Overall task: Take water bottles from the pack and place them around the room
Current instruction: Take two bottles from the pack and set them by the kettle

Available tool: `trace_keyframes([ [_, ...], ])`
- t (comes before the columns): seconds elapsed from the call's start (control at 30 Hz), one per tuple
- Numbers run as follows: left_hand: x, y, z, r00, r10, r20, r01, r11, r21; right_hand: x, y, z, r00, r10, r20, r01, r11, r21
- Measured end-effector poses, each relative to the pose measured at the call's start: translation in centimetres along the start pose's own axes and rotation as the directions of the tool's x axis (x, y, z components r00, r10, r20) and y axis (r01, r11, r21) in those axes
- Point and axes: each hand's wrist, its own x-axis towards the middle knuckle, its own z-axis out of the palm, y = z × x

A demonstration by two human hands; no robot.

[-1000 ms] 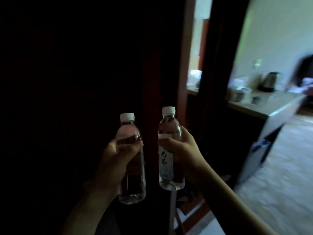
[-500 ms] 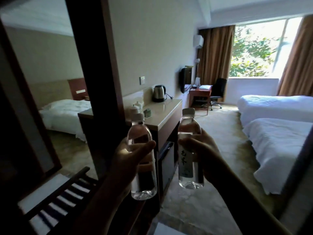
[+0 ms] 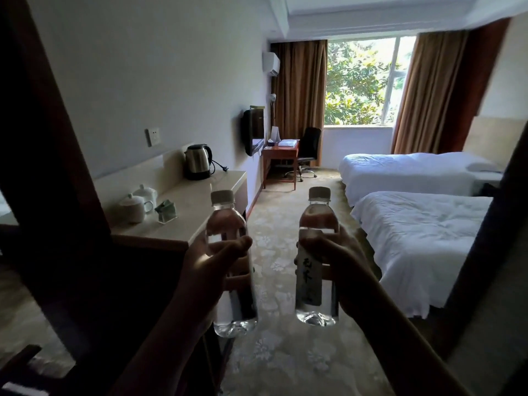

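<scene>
**Two bottles held up in a twin room**

At lower centre, the left hand (image 3: 208,270) grasps one bottle (image 3: 231,270) and the right hand (image 3: 343,270) grasps another bottle (image 3: 315,261), both upright and apart. At left, a pale counter (image 3: 200,201) carries a kettle (image 3: 197,162) and two lidded cups (image 3: 138,202). Two white beds (image 3: 414,224) fill the right; a desk (image 3: 281,155), chair (image 3: 308,147) and curtained window (image 3: 360,81) stand at upper centre.

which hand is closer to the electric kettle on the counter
Left. The left hand, gripping a bottle, is beside the counter where the kettle stands; the right hand is farther away, toward the beds.
</scene>
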Motion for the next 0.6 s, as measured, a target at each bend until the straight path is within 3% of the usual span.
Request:
trace_keyframes([
  [0.3, 21.8, -3.7, 2.9, 0.993, 0.034, 0.114, -0.031, 0.999, -0.022, 20.3, 2.8, -1.6, 0.993, 0.008, -0.117, -0.015, 0.998, -0.061],
  [0.6, 37.3, -6.7, 6.6, 0.991, 0.013, 0.135, -0.009, 1.000, -0.025, 35.7, 5.6, -4.5, 0.992, 0.002, -0.126, -0.011, 0.997, -0.072],
])
